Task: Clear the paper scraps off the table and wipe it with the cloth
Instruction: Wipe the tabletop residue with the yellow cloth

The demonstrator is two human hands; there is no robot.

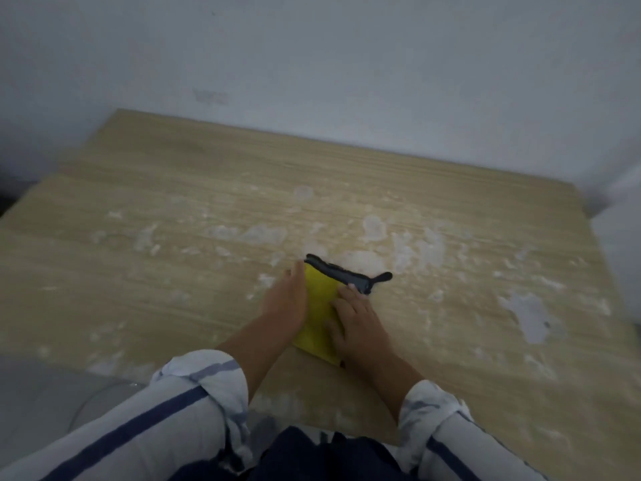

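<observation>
A folded yellow cloth (321, 307) with a dark edge and a dark hanging loop lies flat near the middle of the wooden table (138, 210). My left hand (286, 303) lies with straight fingers along the cloth's left side. My right hand (357, 317) presses flat on the cloth's right half, fingertips at the dark edge. White scraps and smears (373, 227) are scattered over the tabletop beyond and beside the cloth, with a larger pale patch (527, 314) at the right. The picture is dim and blurred.
A grey-white wall (312, 57) runs along the table's far edge. The floor (52, 387) shows past the table's left front corner. A white object (621, 237) stands past the table's right end.
</observation>
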